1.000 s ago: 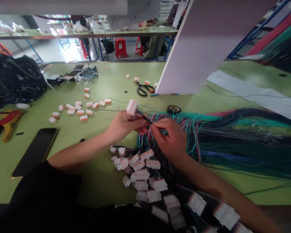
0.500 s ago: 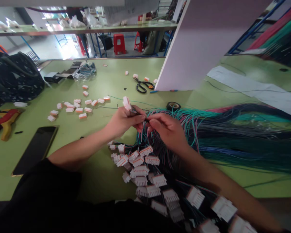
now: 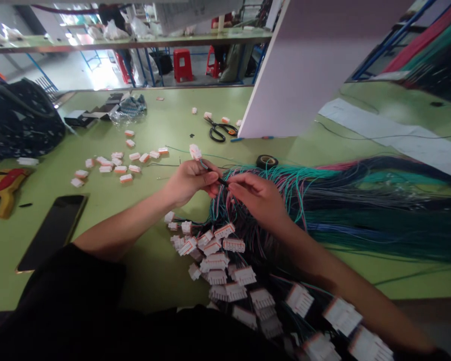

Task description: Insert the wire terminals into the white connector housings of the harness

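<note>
My left hand point(image 3: 190, 183) is closed on a thin wire harness, with its white connector point(image 3: 195, 152) sticking up above my fingers. A black wrapped stretch point(image 3: 222, 181) of the harness runs between both hands; whether it is tape or sleeving I cannot make out. My right hand point(image 3: 261, 198) pinches the other end of that black stretch with thumb and forefinger. Under and beside my hands lies a thick bundle of green, pink and dark wires point(image 3: 293, 185). Several white connectors with orange edges point(image 3: 215, 261) hang from wires in front of me.
Loose small connectors point(image 3: 120, 170) are scattered on the green table point(image 3: 108, 215) at left, near a phone point(image 3: 52, 233) and a red-yellow tool point(image 3: 9, 190). Black scissors point(image 3: 218, 131), a tape roll point(image 3: 266, 161) and a white upright panel point(image 3: 296, 75) stand or lie beyond my hands.
The connector above my left hand has tilted. More of the black stretch shows between my hands, which are slightly farther apart. The whole view has shifted a little.
</note>
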Demonstrator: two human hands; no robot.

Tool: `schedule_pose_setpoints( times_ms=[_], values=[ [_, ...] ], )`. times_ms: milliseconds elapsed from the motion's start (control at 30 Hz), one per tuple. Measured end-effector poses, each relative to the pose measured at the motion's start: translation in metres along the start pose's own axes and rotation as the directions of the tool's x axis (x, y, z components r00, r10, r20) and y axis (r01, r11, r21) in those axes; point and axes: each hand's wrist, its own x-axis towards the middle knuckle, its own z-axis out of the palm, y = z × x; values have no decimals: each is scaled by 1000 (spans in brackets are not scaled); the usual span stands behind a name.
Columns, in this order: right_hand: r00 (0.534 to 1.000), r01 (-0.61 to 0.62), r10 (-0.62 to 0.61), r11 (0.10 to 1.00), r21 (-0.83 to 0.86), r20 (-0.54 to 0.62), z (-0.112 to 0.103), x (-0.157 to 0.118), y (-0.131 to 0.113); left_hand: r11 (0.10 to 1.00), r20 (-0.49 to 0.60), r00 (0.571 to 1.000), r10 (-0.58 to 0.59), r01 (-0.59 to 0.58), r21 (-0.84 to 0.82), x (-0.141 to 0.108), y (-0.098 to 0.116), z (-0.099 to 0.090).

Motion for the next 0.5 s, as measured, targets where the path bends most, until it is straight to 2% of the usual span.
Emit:
schedule_pose_setpoints(
  times_ms=[100,200,367,500],
  values=[
    [999,39,-39,998,-58,6,2,2,-1,984,35,999,19,-25,176,-3,8,-2],
    [999,34,-33,999,-42,34,3,2,0,951,67,998,-13,-8,309,-5,16,-1],
    [999,28,-27,998,-62,28,4,2,-1,930,62,997,-39,14,368,-6,20,1],
    [993,-107,104,993,50,65,5,3,1,927,95,995,-40,2,374,-7,17,1]
  ],
)
